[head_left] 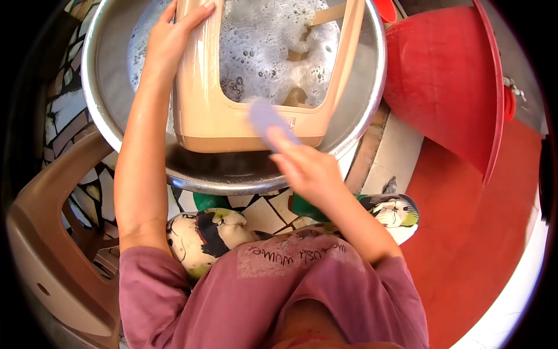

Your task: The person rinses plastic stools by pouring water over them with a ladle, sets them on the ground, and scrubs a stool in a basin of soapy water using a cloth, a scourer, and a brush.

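Observation:
A beige plastic stool (pixel 197 110) lies tilted in a wide metal basin (pixel 103 87) of soapy water (pixel 256 52). My left hand (pixel 170 42) grips the stool's side near the top of the view, thumb stretched over its edge. In my right hand (pixel 308 171) is a purple scrubbing brush (pixel 268 119), smeared by motion. The brush is over the stool's lower crossbar; its bristles are hidden, and whether they touch cannot be made out. Foam shows through the stool's large opening.
To the right, a big red plastic tub (pixel 444 81) leans on its side over a red floor area (pixel 465 244). A brown plastic stool or chair (pixel 46 232) stands at the left on broken-tile flooring (pixel 72 110). My knees are close to the basin's near rim.

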Demonstrator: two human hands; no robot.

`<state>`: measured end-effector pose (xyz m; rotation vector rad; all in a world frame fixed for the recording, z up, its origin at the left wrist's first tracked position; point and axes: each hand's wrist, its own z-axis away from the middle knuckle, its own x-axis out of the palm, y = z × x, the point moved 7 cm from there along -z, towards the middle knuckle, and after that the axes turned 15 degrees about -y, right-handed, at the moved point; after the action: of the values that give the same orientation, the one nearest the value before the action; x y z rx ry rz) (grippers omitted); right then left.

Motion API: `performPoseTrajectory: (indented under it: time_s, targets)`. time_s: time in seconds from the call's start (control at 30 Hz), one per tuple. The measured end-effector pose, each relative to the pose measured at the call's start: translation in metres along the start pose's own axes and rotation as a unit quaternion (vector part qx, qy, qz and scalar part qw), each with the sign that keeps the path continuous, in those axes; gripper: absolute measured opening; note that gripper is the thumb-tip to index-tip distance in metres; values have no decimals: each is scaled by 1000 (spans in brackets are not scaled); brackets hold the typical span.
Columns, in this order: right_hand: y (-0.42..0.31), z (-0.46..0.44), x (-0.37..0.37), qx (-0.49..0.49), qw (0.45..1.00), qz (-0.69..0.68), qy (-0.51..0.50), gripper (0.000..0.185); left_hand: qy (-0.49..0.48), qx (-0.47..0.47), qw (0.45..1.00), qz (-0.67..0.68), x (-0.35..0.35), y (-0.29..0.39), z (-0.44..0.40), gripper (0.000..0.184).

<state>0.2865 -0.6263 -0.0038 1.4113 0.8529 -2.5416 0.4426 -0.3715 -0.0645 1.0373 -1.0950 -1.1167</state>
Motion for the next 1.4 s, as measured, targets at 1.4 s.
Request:
performPoseTrajectory:
  time_s: [1.4]
  targets:
    - [5, 19, 5, -69, 995, 1, 75, 43, 33, 51, 997, 41, 14, 6, 12, 62]
